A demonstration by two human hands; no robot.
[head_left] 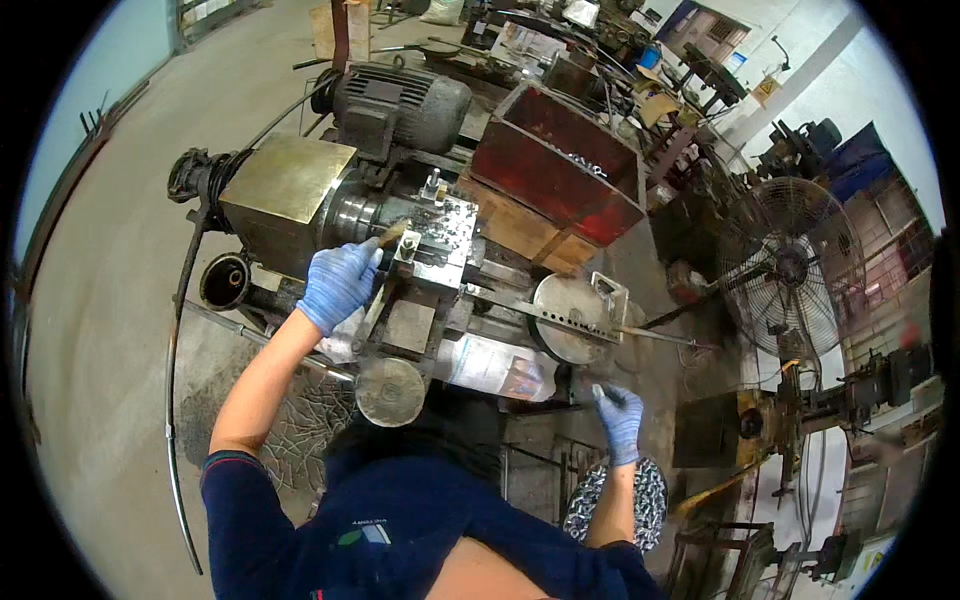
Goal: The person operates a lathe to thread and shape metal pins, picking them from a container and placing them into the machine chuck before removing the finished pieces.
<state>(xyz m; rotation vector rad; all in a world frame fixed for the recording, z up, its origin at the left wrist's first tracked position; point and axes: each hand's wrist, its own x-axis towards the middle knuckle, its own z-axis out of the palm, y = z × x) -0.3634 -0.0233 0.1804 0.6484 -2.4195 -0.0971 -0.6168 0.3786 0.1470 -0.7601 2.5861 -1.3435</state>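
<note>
I stand over a small metal lathe (300, 190). My left hand (338, 283), in a blue glove, grips a wooden-handled brush (390, 236) whose tip rests at the lathe's shiny tool block (445, 232). My right hand (618, 415), also blue-gloved, hangs low at the right of the machine, fingers curled around a small dark thing that I cannot make out. A round handwheel (390, 391) sits just in front of my chest.
A grey electric motor (400, 105) stands behind the lathe. A red metal tray (560, 165) lies to the right on wooden boards. A round steel disc with a lever (570, 318) juts right. A pedestal fan (790, 265) stands at the far right. Metal swarf (310, 425) litters the floor.
</note>
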